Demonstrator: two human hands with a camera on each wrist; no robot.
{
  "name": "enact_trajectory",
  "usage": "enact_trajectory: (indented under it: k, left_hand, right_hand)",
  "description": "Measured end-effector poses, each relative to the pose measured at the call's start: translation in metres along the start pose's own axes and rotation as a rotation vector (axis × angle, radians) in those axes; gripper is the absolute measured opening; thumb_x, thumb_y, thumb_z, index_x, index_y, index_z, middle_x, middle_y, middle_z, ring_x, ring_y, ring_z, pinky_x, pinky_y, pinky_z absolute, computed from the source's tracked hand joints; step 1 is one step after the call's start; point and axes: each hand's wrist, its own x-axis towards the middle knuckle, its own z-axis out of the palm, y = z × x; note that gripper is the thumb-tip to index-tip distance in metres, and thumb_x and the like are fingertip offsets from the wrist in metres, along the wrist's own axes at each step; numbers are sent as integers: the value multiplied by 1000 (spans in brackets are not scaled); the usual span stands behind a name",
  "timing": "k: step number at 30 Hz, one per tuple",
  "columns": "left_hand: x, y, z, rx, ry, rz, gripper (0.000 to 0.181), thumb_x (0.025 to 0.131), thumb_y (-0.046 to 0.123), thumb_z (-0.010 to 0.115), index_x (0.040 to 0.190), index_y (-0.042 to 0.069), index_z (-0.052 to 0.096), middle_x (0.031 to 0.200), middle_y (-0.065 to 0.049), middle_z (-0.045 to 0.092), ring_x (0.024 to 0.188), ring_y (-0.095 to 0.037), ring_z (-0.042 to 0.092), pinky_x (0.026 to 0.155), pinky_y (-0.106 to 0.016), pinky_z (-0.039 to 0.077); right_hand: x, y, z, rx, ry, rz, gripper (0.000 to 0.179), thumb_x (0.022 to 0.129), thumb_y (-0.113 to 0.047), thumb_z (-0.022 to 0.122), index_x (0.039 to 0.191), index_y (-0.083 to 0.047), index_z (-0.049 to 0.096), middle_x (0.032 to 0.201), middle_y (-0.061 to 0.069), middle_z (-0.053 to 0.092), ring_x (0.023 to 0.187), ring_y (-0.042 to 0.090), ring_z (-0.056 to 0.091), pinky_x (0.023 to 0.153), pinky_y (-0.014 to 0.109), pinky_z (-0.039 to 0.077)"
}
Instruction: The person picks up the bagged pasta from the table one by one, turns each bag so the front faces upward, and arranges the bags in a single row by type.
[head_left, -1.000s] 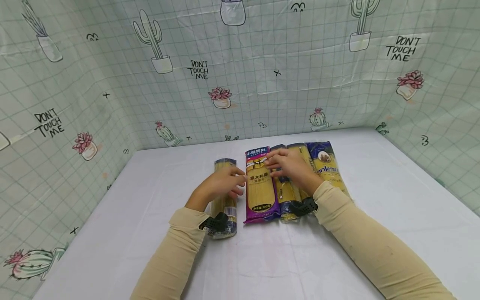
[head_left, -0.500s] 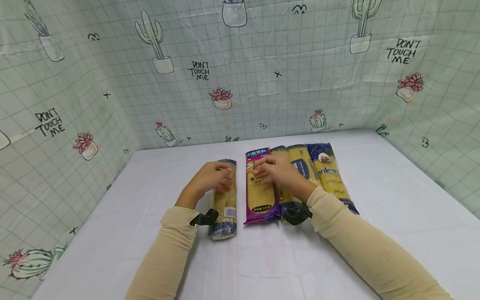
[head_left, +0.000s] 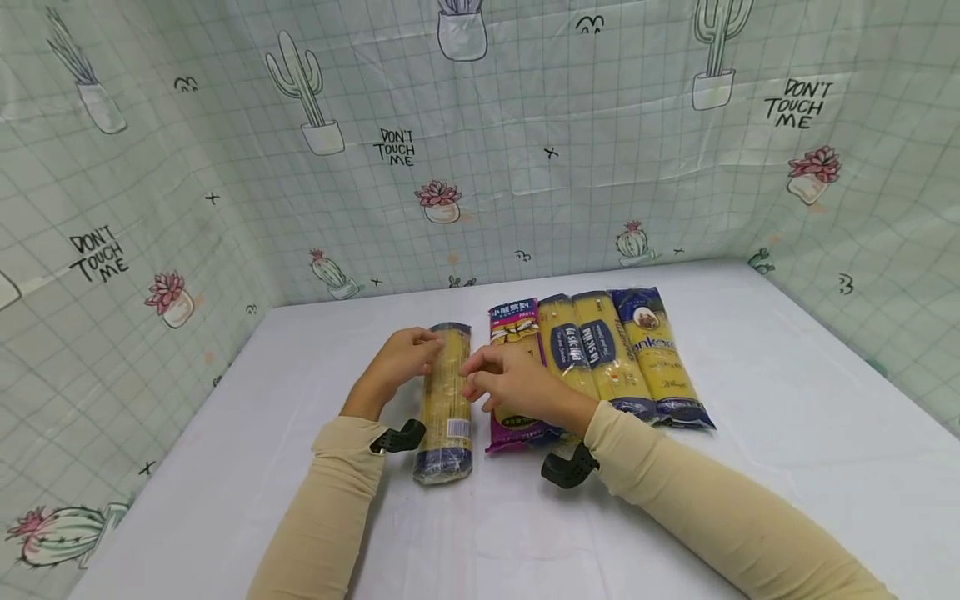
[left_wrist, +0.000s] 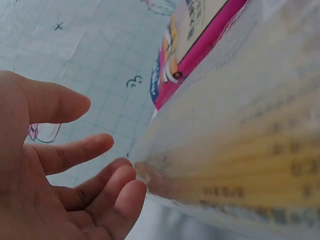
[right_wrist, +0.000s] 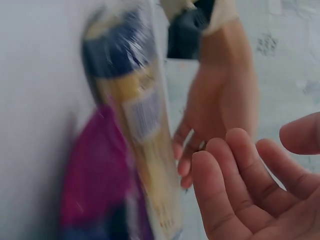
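A clear pack of spaghetti (head_left: pixel 447 400) with blue ends and a barcode lies by itself, left of the others. My left hand (head_left: pixel 393 367) is at its left edge, fingers relaxed and slightly bent. In the left wrist view the fingertips (left_wrist: pixel 131 197) come right up to the wrapper (left_wrist: pixel 240 165). My right hand (head_left: pixel 517 383) hovers over a purple pasta pack (head_left: pixel 516 323), fingers pointing left toward the lone spaghetti pack, thumb apart and nothing between them. The right wrist view shows the fingers loosely curved beside the barcoded pack (right_wrist: pixel 145 115).
Right of the purple pack lie two yellow-and-blue "la Sicilia" spaghetti packs (head_left: pixel 564 321) (head_left: pixel 611 367) and a blue-and-yellow pack (head_left: pixel 663 362), side by side. A white cloth covers the table (head_left: pixel 480 542). A cactus-print curtain (head_left: pixel 495 192) rises behind it.
My right hand has moved left, from over the yellow packs across the purple one toward the lone pack. My left hand has shifted left, from over the lone pack to its left edge.
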Motion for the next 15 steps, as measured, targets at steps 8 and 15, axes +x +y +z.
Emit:
enact_trajectory:
  k: [8,15]
  left_hand:
    - [4,-12,-3,-29,1,-37,40,103,29,55,130,0,60,136,-16,56,120,-30,54,94,-44,50]
    - [11,-20,-6,-112,-26,-93,41,103,27,54,134,-1,55,139,-19,52,129,-33,50,90,-40,55]
  right_hand:
    - [-7,-1,24,-368,-88,-67,21,97,-14,64,115,-6,71,99,-5,70,90,11,64,81,30,53]
    - [-10,-2,37,-586,-189,-130,31,93,-18,70,122,-7,70,114,1,69,106,11,62,94,31,50]
